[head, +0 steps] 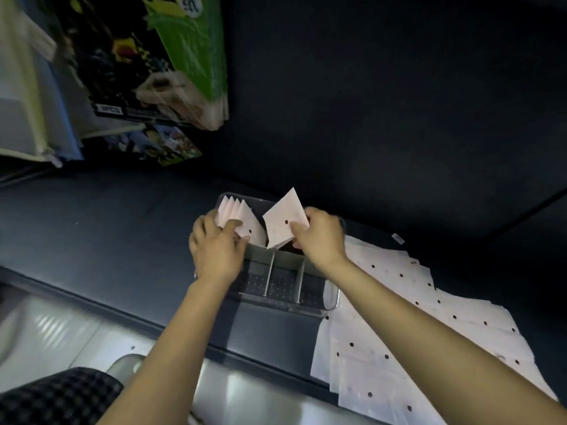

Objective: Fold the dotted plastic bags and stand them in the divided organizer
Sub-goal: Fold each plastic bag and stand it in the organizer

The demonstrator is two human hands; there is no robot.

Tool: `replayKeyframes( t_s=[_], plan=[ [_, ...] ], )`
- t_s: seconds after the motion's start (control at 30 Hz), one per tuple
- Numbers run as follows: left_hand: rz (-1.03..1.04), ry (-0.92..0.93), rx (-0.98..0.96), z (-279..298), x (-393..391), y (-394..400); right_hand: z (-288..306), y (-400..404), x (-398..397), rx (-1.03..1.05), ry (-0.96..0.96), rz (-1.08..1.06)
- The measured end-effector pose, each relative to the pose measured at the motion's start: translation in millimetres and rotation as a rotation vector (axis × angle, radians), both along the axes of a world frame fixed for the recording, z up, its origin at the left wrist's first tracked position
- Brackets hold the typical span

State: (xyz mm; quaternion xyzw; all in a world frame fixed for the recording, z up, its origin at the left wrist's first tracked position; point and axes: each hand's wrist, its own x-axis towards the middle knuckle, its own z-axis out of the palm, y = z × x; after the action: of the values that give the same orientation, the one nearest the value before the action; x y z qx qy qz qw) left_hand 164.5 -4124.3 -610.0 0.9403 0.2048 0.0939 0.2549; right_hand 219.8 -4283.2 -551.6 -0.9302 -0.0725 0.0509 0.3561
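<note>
Right hand [319, 237]: pinches a folded bag [283, 220] above the organizer's [329, 297] far section.
Left hand [216, 250]: fingers straight, pressing the row of folded bags [237, 214] standing at the organizer's far left.
Flat bags [414, 326]: spread on the table [107, 240], right of the organizer.

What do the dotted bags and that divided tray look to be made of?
Bags: thin, milky, matte plastic film, as the task says; they lie limp, black-dotted, overlapping. Folded bag in the right hand: same. Tray: probably hard plastic; clear glossy rim, grey dividers.
</note>
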Motion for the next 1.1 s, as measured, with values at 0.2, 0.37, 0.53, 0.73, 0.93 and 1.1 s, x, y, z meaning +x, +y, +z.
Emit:
replayKeyframes(
  t_s=[0.2, 0.37, 0.53, 0.73, 0.93, 1.1],
  plan=[
    [0.054, -0.118, -0.233, -14, 0, -3, -30, 50, 15, -0.486, -0.221, 0.080],
    [0.087, -0.213, -0.352, -16, 0, 0, -45, 76, 16, -0.433, -0.072, 0.162],
    [0.154, -0.290, -0.459, -19, -3, 4, -50, 87, 18, -0.103, 0.296, 0.102],
    [0.149, -0.305, -0.488, -20, -4, 7, -51, 96, 40, 0.037, 0.572, 0.026],
    [0.150, -0.295, -0.478, -23, -2, 7, -54, 104, 45, 0.105, 0.685, 0.060],
    [0.166, -0.266, -0.442, -23, -3, 4, -53, 101, 45, 0.075, 0.651, 0.093]
  ],
)
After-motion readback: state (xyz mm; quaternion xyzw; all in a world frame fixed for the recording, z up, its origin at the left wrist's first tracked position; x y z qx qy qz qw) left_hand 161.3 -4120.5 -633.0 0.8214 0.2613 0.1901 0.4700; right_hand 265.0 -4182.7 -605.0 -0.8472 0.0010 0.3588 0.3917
